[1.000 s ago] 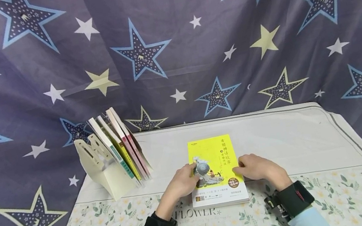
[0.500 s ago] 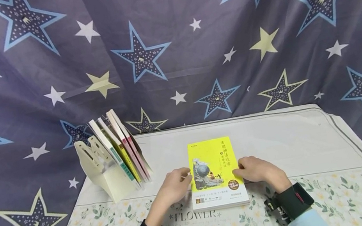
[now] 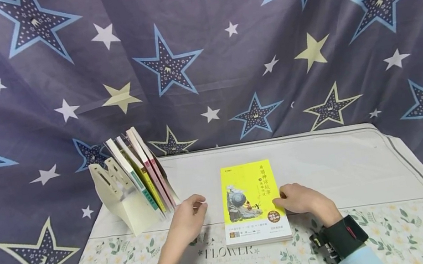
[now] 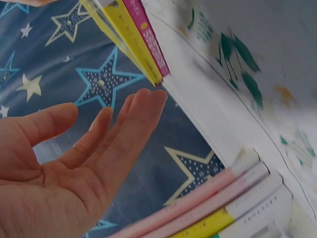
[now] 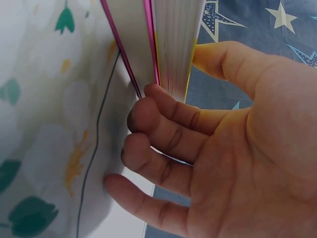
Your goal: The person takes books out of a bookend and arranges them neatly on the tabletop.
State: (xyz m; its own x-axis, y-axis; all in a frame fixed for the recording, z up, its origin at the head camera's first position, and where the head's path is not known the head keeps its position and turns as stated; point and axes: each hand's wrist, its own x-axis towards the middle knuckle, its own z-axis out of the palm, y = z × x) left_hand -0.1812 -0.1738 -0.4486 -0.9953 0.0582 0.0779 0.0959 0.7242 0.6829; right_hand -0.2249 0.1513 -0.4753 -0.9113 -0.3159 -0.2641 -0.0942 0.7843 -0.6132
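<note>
A yellow-covered book [image 3: 248,195] with a white lower band lies flat on the table. Beneath it is a pink-edged book [image 4: 146,37], as both wrist views show. My right hand [image 3: 303,198] grips the yellow book's right edge, thumb on its cover and fingers curled at the page side. My left hand [image 3: 186,221] holds nothing and hovers between the stack and a cream book stand [image 3: 137,210], its fingers extended and apart from both. Several upright books [image 3: 143,175] with green, yellow and pink spines lean in the stand.
The table carries a white cloth [image 3: 307,158] with a floral band [image 3: 393,232] along the near side. Behind its back edge hangs a dark star-patterned curtain [image 3: 205,91].
My left hand has let go of the yellow book's left edge and moved left toward the stand. My right hand has stayed at the right edge, and the book lies in the same place.
</note>
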